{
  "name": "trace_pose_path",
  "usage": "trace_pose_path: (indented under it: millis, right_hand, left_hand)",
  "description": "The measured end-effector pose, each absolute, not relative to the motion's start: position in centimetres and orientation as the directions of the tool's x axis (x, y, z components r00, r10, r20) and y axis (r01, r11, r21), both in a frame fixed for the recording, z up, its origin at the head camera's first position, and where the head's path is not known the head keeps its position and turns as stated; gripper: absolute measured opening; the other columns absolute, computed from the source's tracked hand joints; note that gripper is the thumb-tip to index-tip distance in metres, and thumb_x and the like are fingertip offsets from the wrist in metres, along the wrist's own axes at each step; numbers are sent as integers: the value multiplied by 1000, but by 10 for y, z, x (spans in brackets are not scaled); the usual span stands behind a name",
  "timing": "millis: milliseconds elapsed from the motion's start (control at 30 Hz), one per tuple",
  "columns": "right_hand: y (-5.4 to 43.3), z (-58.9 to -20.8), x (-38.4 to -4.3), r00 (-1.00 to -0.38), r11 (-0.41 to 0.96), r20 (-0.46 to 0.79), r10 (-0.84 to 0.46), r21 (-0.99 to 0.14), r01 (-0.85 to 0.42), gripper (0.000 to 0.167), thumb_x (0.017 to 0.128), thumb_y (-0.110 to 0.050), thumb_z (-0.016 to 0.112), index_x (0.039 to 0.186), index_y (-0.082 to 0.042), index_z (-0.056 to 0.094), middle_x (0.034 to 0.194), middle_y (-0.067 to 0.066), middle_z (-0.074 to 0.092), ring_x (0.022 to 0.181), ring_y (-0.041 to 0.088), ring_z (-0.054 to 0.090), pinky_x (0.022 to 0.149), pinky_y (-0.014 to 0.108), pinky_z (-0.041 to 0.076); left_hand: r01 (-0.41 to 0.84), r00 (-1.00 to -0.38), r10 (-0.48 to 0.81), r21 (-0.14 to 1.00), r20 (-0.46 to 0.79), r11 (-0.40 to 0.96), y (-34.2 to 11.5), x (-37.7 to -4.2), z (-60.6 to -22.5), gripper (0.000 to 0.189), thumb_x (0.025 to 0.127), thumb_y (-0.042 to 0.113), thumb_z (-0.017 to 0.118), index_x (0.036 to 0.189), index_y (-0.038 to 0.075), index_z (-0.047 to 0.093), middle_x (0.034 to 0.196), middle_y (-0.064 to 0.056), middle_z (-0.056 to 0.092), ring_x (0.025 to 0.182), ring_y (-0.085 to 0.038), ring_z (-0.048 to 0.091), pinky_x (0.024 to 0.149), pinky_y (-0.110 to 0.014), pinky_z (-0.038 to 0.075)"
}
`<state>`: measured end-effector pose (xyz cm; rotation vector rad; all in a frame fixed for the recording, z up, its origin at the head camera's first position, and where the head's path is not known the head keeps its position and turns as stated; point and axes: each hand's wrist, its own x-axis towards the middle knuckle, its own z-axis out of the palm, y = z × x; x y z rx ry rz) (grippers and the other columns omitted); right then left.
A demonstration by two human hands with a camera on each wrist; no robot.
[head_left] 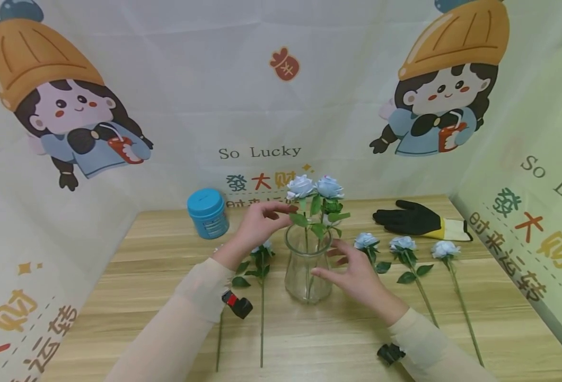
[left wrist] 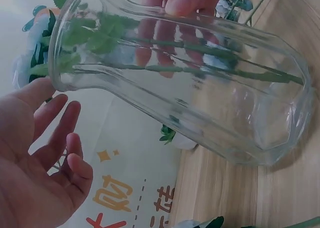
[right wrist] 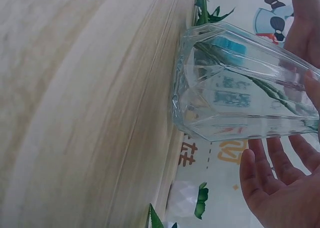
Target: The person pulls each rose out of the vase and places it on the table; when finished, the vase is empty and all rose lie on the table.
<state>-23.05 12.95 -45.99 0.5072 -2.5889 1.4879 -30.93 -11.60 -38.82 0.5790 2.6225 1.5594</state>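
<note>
A clear glass vase (head_left: 308,278) stands upright with two pale blue artificial roses (head_left: 301,187) in it, stems reaching its base. My left hand (head_left: 264,223) is beside the rim at the left, fingers loosely bent near the leaves and blooms. In the left wrist view that same hand (left wrist: 47,153) has its palm showing and its fingers spread apart. From the right, my right hand (head_left: 357,273) curves round the vase, thumb in front. Its fingers (right wrist: 287,163) pass behind the glass in the right wrist view.
Right of the vase, three more roses (head_left: 402,244) lie on the wooden table (head_left: 133,297). Two rose stems (head_left: 262,339) lie at the left, partly under my left arm. A blue-lidded tub (head_left: 208,213) and a black work glove (head_left: 410,218) are at the back, before a printed cloth.
</note>
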Motion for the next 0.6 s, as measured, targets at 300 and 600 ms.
trace_pose_path:
  millis: [300,600]
  right_hand:
    - [130,-459,-229,-934,475,282,-221,-805,-355,63,84,-36,87,137,-12,61,130,6,69,112,26,69,93,47,60]
    - [128,-458,-228,-926,457,304,-225,-806,-376,64,84,-34,87,138,-11,62,130,6,69,113,26,69,92,48,59]
  left_hand:
    - [349,-894,412,850,176,394,-114,-298,-391,32,97,28,74,126,15,75,129,-2,73,101,-20,62,78,-33,54]
    - [392,-900,331,860,285,327,-109,-289,-395,19,95,10,72,113,6,77,109,-12,75,91,-14,59,73,-28,54]
